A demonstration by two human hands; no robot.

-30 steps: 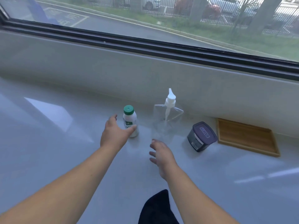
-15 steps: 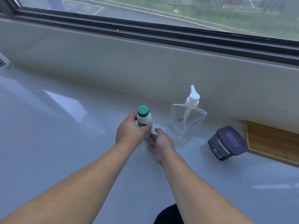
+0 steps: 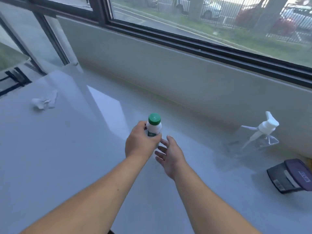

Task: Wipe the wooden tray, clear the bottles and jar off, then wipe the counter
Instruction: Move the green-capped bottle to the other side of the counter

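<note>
My left hand (image 3: 141, 144) grips a small white bottle with a green cap (image 3: 154, 126), held over the middle of the white counter (image 3: 67, 157). Just to its right my right hand (image 3: 170, 155) is open, fingers spread, holding nothing. A clear pump bottle with a white pump head (image 3: 263, 132) stands at the right near the wall. A dark jar with a purple lid (image 3: 292, 176) lies tilted at the right edge. A sliver of the wooden tray (image 3: 309, 160) shows behind the jar.
A crumpled white tissue (image 3: 43, 103) lies on the counter at the far left. A low wall under the window (image 3: 185, 68) runs along the back. The window frame corner (image 3: 50, 39) stands at the left.
My left hand closed on the green-capped bottle and carried it leftward, away from the pump bottle and jar. The view swung left, so the tray and the dark cloth left the frame.
</note>
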